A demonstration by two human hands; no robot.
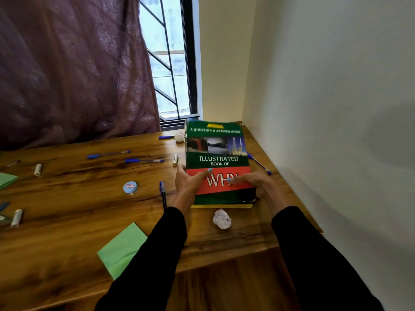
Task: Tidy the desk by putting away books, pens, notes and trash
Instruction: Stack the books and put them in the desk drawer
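Left hand [187, 184] and right hand [258, 182] grip green-red hardcover book [216, 158], fingers curled on edges, thumbs on cover, on brown wooden counter [89, 198].

Glossy wood desk [67, 198], shiny paper book cover [217, 158], seemingly cloth curtain [67, 75]

The book [217, 160] has a dark green cover with a big red band, white letters and a small yellow patch at the top. A yellow book edge [222, 206] shows under it. The desk [74, 203] is brown wood with dark streaks. The pens [143, 160] are blue. The paper notes [122, 248] are light green. The crumpled paper ball [221, 218] is white. The small round lid [130, 187] is light blue with a red and white label. The curtain [74, 68] is dark purple-brown with a faint flower pattern. The sleeves [157, 254] are black, and the fingernails [210, 169] are bright blue. The wall [325, 86] is cream.
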